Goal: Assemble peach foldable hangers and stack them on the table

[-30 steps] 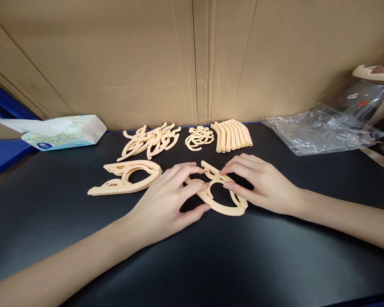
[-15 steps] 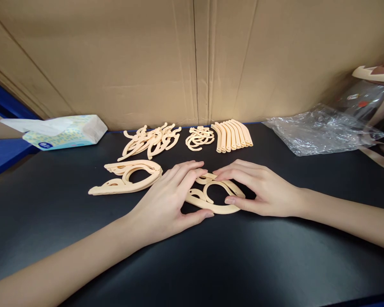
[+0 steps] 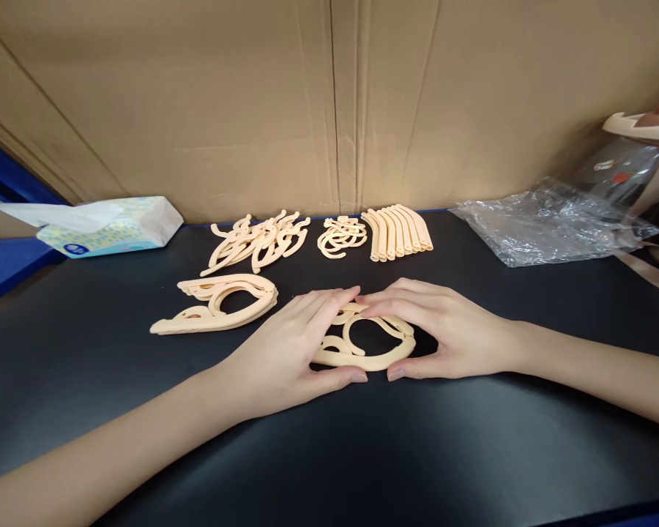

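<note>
A cream plastic folding hanger [image 3: 384, 361] lies flat on the black table, between my two hands. My left hand [image 3: 291, 344] curves around its left part, with the fingers over the far edge and the thumb along the near edge; that end of the hanger is hidden. Around the right part is my right hand [image 3: 450, 329], its fingertips on the far edge and its thumb at the near edge. Left of my left hand lies a stack of similar folded hangers [image 3: 236, 318].
Along the back lie a pile of curved hanger arms [image 3: 263, 240], a pile of small hooks [image 3: 342, 236] and a row of straighter arms [image 3: 400, 233]. A tissue pack [image 3: 113, 225] sits at the back left, a clear plastic bag [image 3: 538, 223] at the back right.
The hanger has shifted slightly left and nearer between my hands. My right thumb has slid off its top to the near edge, and the fingers of both hands have drawn closer together.
</note>
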The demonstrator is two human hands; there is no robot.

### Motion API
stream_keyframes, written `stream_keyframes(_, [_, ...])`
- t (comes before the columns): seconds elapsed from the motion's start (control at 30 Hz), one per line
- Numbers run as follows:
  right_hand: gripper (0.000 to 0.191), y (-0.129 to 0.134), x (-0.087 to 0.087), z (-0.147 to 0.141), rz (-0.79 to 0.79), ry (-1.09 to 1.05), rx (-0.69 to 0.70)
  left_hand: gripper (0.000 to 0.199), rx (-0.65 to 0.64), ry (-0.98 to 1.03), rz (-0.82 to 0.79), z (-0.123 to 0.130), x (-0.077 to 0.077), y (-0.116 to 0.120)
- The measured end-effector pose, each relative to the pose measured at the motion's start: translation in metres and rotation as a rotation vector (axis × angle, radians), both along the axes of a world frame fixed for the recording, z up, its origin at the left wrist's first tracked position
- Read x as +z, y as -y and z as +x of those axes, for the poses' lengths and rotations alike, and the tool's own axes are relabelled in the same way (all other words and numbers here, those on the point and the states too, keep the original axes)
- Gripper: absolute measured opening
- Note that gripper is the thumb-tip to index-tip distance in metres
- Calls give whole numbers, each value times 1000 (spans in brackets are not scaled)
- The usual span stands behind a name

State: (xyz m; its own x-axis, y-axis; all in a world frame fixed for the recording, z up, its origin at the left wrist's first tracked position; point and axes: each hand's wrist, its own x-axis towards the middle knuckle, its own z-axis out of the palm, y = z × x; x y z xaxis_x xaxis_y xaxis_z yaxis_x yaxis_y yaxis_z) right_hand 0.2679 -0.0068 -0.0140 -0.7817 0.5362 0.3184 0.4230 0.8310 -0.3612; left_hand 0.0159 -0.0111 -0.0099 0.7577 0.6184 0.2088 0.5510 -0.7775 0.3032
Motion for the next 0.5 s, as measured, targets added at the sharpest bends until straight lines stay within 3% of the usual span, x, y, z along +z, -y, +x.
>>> stream_keyframes(0.17, [46,-1,1,3,-99,-104,-19,74,-15,44,53,1,-1,-1])
stream_keyframes(0.33, [28,-7,6,4,-412,-302,-251,73,57,65,212,1,1,3])
stream_keyframes(0.5, [35,-11,10,4,-662,-313,-257,67,50,89,370,1,3,6])
